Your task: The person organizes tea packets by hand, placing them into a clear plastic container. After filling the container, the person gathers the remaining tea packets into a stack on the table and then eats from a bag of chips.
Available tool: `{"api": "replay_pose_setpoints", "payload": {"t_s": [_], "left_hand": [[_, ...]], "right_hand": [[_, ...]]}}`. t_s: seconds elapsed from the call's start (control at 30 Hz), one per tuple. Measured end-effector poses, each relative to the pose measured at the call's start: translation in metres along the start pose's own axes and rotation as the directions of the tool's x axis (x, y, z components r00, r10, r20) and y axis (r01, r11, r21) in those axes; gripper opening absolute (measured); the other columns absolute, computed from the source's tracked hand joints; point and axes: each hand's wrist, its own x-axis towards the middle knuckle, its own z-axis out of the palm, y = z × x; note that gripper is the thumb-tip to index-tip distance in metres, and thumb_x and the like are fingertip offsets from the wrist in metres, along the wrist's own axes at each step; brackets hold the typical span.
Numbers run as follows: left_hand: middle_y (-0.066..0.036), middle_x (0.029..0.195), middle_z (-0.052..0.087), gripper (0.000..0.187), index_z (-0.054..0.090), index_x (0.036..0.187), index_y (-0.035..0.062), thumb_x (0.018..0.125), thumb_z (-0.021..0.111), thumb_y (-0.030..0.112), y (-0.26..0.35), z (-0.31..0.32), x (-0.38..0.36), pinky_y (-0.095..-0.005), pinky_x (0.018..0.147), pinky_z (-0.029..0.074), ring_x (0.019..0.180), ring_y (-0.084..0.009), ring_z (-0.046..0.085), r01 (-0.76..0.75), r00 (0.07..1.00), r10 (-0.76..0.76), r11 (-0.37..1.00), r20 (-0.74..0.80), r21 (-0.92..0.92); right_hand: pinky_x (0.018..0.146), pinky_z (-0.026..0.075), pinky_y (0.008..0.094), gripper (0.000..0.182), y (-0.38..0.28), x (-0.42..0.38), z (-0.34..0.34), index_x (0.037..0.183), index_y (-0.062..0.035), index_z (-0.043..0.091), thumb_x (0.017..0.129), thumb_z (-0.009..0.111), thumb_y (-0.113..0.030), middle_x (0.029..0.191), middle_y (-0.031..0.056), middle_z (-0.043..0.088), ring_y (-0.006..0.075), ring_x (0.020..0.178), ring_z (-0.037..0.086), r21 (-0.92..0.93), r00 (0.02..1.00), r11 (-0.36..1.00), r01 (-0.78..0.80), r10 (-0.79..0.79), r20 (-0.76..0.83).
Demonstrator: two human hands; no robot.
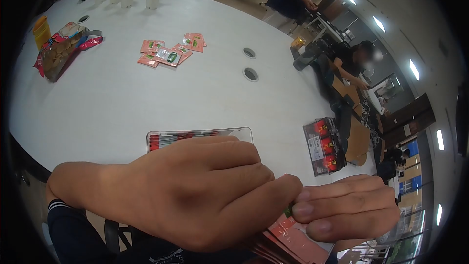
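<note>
My right hand (349,210) grips a stack of pink sachets (293,237), its fingers folded over their top face. Reaching across from the left, my left hand (205,190) has its fingers curled closed, and the index fingertip meets the right fingertips above the stack. A bit of green print shows between the hands. The left thumb and whatever the left fingers pinch are hidden behind the hand. Just beyond the left hand is a clear plastic box (247,135) with thin red and grey packets (171,138) standing in it, partly covered by the hand.
Several loose pink sachets (169,56) lie farther back on the white table (205,98). A snack bag (63,51), a yellow container (41,32) and cups of pens (153,1) stand left. A clear case with red items (323,145) sits right. Two people are beyond the table.
</note>
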Motion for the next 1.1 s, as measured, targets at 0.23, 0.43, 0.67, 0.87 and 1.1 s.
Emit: {"api": "replay_pose_setpoints", "payload": {"t_s": [0.23, 0.43, 0.67, 0.87, 1.1], "left_hand": [[-0.004, 0.088, 0.075, 0.040, 0.073, 0.114, -0.0002, 0.081, 0.086, 0.019, -0.009, 0.003, 0.000, -0.0259, 0.063, 0.054, 0.073, -0.0128, 0.072, 0.114, 0.993, -0.116, 0.977, -0.001, -0.178], [0.000, 0.079, 0.065, 0.065, 0.055, 0.137, 0.0055, 0.080, 0.086, 0.007, -0.029, 0.016, -0.003, -0.0251, 0.068, 0.050, 0.068, -0.0101, 0.062, 0.486, 0.867, -0.461, 0.705, 0.188, -0.517], [-0.010, 0.091, 0.070, 0.065, 0.054, 0.131, 0.0046, 0.082, 0.090, 0.029, -0.032, 0.011, 0.001, -0.0357, 0.074, 0.055, 0.081, -0.0268, 0.071, 0.652, 0.756, -0.563, 0.611, 0.333, -0.449], [-0.003, 0.076, 0.068, 0.061, 0.064, 0.133, 0.0084, 0.080, 0.091, 0.018, -0.017, -0.002, 0.003, -0.0298, 0.067, 0.056, 0.072, -0.0160, 0.071, 0.459, 0.888, -0.437, 0.836, 0.142, -0.300], [-0.009, 0.084, 0.076, 0.037, 0.073, 0.112, -0.0030, 0.087, 0.080, 0.023, 0.002, -0.019, 0.009, -0.0313, 0.061, 0.062, 0.068, -0.0230, 0.077, 0.165, 0.986, -0.165, 0.986, 0.023, -0.004]], "right_hand": [[0.073, 0.064, 0.0325, 0.023, 0.014, 0.008, 0.011, 0.103, 0.0008, 0.079, 0.081, 0.081, -0.003, 0.097, 0.0167, 0.081, 0.0273, 0.086, 0.080, -0.015, 0.988, 1.000, -0.008, 0.006, -0.157], [0.080, 0.059, 0.0272, 0.033, 0.051, 0.026, 0.035, 0.109, 0.0058, 0.079, 0.076, 0.082, 0.009, 0.098, 0.0141, 0.080, 0.0170, 0.087, 0.076, 0.255, 0.851, 0.936, -0.243, 0.332, -0.408], [0.077, 0.059, 0.0267, 0.034, 0.066, 0.033, 0.033, 0.115, 0.0079, 0.076, 0.081, 0.082, 0.009, 0.100, 0.0129, 0.079, 0.0146, 0.087, 0.073, 0.363, 0.851, 0.884, -0.294, 0.415, -0.322], [0.081, 0.063, 0.0302, 0.032, 0.047, 0.022, 0.033, 0.115, 0.0077, 0.076, 0.083, 0.079, 0.006, 0.098, 0.0207, 0.080, 0.0249, 0.090, 0.079, -0.006, 0.925, 0.997, -0.078, 0.070, -0.374], [0.097, 0.061, 0.0521, 0.022, 0.010, 0.008, 0.001, 0.109, 0.0030, 0.067, 0.100, 0.073, -0.016, 0.113, 0.0281, 0.075, 0.0426, 0.109, 0.075, 0.057, 0.999, 0.998, 0.009, -0.007, -0.038]]}}
